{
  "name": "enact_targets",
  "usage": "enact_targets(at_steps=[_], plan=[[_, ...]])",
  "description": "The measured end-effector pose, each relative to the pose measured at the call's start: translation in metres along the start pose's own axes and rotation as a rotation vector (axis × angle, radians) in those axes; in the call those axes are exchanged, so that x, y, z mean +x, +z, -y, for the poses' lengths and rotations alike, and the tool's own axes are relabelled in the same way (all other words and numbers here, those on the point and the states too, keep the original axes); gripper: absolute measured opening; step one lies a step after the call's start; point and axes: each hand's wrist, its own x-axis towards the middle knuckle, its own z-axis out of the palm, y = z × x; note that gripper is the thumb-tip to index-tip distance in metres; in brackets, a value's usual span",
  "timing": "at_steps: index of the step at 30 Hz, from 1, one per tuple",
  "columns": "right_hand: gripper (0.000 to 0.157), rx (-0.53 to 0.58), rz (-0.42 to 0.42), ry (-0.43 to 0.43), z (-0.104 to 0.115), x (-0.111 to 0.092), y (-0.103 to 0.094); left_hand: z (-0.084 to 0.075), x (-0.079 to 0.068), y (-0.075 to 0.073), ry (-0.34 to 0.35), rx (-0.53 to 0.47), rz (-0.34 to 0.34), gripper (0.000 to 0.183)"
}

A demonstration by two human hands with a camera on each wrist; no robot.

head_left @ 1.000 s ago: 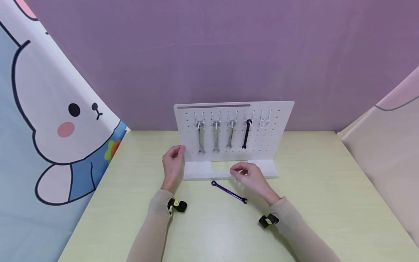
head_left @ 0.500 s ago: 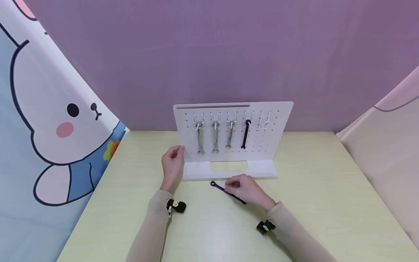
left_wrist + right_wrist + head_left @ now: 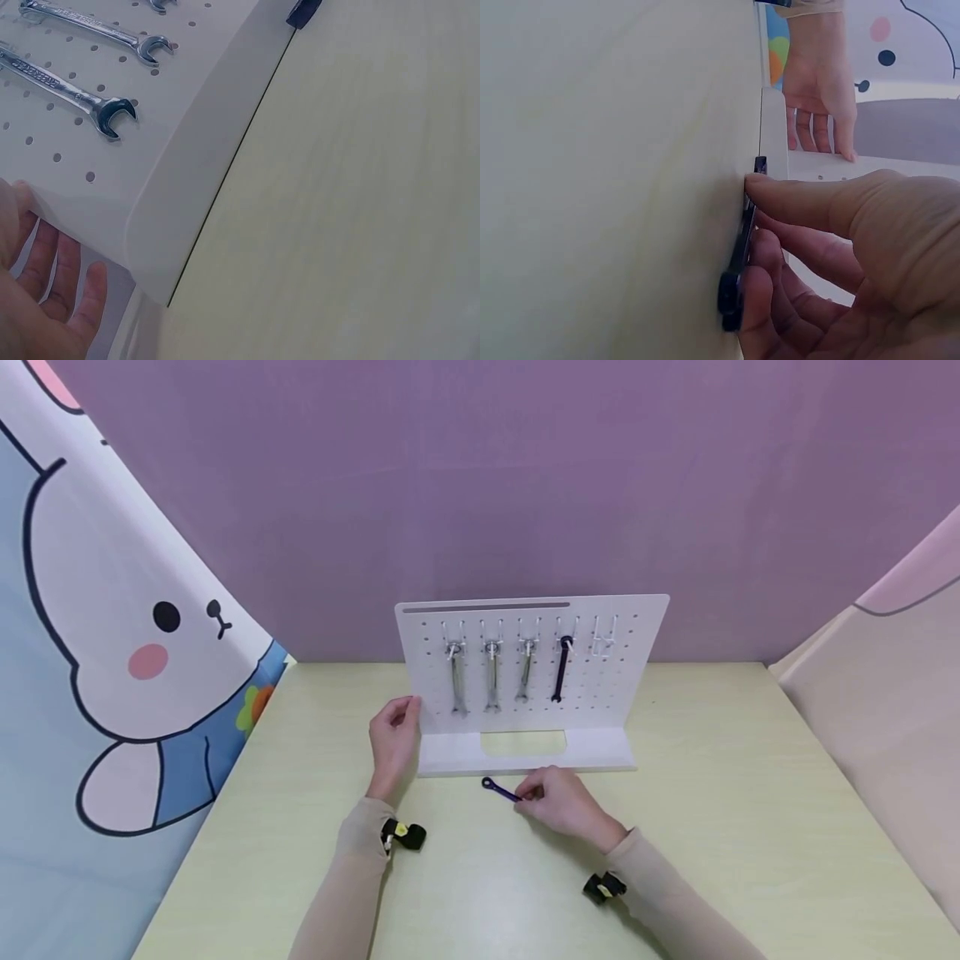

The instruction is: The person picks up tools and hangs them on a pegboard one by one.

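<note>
My right hand [image 3: 561, 802] pinches a dark purple combination wrench [image 3: 498, 788] between thumb and fingers, just in front of the stand's base. Its ring end shows past the fingertips in the head view; most of the shaft is covered by the hand. In the right wrist view, the wrench [image 3: 733, 289] is close to the tabletop; whether it still touches is unclear. My left hand [image 3: 393, 739] holds the left edge of a white pegboard [image 3: 525, 720], thumb in front and fingers behind. Three silver wrenches [image 3: 492, 681] and one black wrench [image 3: 561, 672] hang from its hooks.
An unoccupied wire hook [image 3: 603, 639] is at the pegboard's right. The board's flat base [image 3: 600, 747] has a rectangular cutout. Under it lies a pale wooden table [image 3: 720, 793], with a purple backdrop [image 3: 480, 485] behind and a rabbit-print cloth [image 3: 112, 693] at left.
My right hand has come down and slightly toward me from over the base, and it now pinches the wrench lying on the table. The left hand keeps its place on the board's edge.
</note>
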Motion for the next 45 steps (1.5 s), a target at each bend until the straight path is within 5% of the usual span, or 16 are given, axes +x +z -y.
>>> enact_targets(at_steps=[32, 45], plan=[[0.007, -0.012, 0.087, -0.017, 0.011, -0.009, -0.005, 0.0, -0.002, -0.002, -0.01, -0.009, 0.021, 0.029], [0.01, 0.048, 0.107, -0.076, 0.004, -0.006, -0.027, 0.0, -0.003, -0.002, -0.019, -0.007, 0.025, 0.031]])
